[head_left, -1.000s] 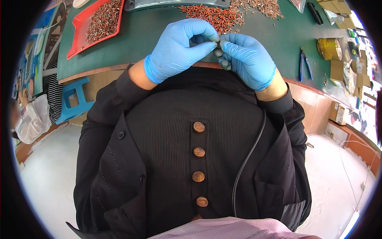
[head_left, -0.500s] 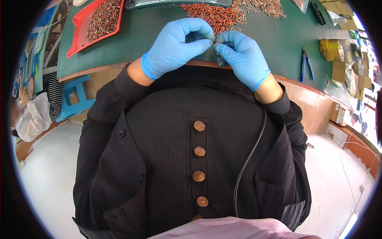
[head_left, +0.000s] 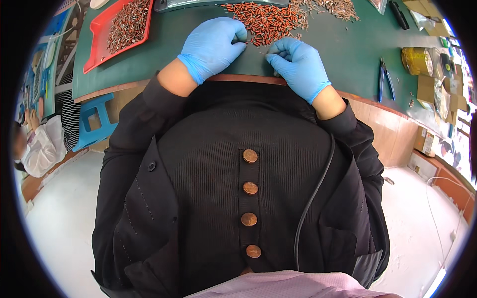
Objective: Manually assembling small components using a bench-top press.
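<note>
While both your gloved hands rest at the near edge of the green mat, the thing to watch is the heap of small orange-red parts, so take that heap as the landmark. Your left hand sits at its near left corner, fingers curled tight, thumb and forefinger pinched up against the closest strays; a thin wire-like piece seems to run out of that pinch toward the heap, though it's too fine to be sure what it is. Your right hand lies just short of the heap's near edge and a touch to its right, fingers folded in a narrow pinch; whether anything sits inside, you can't tell from here. So the heap lies straight ahead of both sets of fingertips, away from your body, its long axis running left to right across the mat, and the left hand is the nearer one, practically touching it. Left of the heap, well apart, a red tray holds darker, brownish parts. Right of the heap, well apart, blue-handled pliers lie on the mat, a yellow roll beyond them.
</note>
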